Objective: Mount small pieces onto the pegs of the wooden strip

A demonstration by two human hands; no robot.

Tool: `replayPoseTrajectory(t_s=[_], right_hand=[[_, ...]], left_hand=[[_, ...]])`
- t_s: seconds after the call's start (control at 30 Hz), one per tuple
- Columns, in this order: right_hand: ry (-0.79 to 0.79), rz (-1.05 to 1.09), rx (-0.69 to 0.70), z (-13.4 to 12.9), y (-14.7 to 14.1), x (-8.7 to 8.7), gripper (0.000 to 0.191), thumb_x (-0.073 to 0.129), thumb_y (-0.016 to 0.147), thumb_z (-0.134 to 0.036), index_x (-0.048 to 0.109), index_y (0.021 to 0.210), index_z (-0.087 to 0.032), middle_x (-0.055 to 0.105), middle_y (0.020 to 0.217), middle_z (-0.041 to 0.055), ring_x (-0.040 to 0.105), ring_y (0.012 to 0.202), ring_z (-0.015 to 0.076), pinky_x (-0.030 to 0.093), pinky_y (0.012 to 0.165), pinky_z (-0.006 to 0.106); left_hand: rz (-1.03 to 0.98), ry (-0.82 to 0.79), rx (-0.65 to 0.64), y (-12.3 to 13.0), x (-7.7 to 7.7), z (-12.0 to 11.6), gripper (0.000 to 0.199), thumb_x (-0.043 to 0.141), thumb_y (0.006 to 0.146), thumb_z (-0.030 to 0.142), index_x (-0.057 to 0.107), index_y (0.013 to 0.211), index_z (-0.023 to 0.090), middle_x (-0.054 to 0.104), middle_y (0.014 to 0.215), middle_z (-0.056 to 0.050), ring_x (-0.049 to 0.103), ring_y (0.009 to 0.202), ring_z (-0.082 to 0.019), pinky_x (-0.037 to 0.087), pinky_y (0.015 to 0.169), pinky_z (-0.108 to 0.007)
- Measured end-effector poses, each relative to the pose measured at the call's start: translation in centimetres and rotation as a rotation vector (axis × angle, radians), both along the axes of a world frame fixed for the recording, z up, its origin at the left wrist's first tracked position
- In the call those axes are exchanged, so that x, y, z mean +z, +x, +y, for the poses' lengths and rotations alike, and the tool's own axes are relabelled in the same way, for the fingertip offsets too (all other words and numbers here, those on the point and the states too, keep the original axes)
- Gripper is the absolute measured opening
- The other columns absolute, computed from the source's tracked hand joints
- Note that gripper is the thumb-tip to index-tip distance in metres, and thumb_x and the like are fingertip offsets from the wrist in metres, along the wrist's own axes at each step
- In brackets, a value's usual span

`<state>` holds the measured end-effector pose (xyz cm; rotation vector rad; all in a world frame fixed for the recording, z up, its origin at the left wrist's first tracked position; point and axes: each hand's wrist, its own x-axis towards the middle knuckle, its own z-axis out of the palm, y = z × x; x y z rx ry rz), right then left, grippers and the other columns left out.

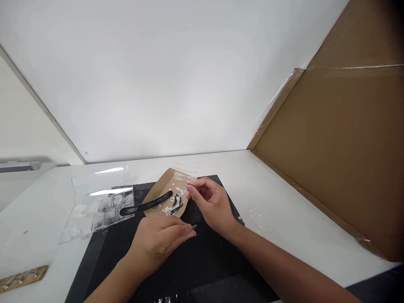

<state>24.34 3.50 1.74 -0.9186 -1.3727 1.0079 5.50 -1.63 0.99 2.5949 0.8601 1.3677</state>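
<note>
My right hand (pixel 211 202) pinches a clear plastic piece with several thin prongs (pixel 185 176), raised over a brown paper tray (pixel 162 184). Lower and to the left, my left hand (pixel 162 237) is closed, with a small clear piece (pixel 193 227) between thumb and fingers. White bits (pixel 179 193) and dark scraps (pixel 177 206) lie in the tray. A black curved file (pixel 147 205) rests with one end over the tray and the other on a clear compartment box (pixel 109 212).
Under my hands is a black mat (pixel 202 261) on a white table (pixel 268 227). Clear pronged pieces (pixel 258 219) lie at the right. Cardboard (pixel 341 160) stands on the right; a brown strip with metal parts (pixel 23 278) lies at the lower left.
</note>
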Motion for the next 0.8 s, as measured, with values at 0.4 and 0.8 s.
replayPoseTrajectory(t_s=[0.4, 0.8], right_hand=[[0.068, -0.047, -0.065, 0.8, 0.5, -0.4, 0.025, 0.076, 0.095, -0.044, 0.068, 0.096, -0.020, 0.071, 0.087, 0.0030, 0.074, 0.076, 0.0178, 0.058, 0.074, 0.030], [0.032, -0.044, 0.028, 1.2, 1.1, -0.2, 0.026, 0.078, 0.093, -0.044, 0.070, 0.095, -0.020, 0.074, 0.087, 0.0035, 0.074, 0.078, 0.0183, 0.058, 0.074, 0.030]], left_hand=[[0.172, 0.003, 0.020, 0.0, -0.6, 0.1, 0.020, 0.066, 0.102, 0.016, 0.071, 0.121, 0.019, 0.084, 0.113, -0.002, 0.082, 0.091, -0.017, 0.065, 0.082, -0.027], [-0.082, -0.236, 0.269, -0.5, 0.5, 0.4, 0.022, 0.064, 0.104, 0.022, 0.073, 0.123, 0.025, 0.083, 0.116, 0.000, 0.079, 0.077, -0.012, 0.061, 0.070, -0.020]])
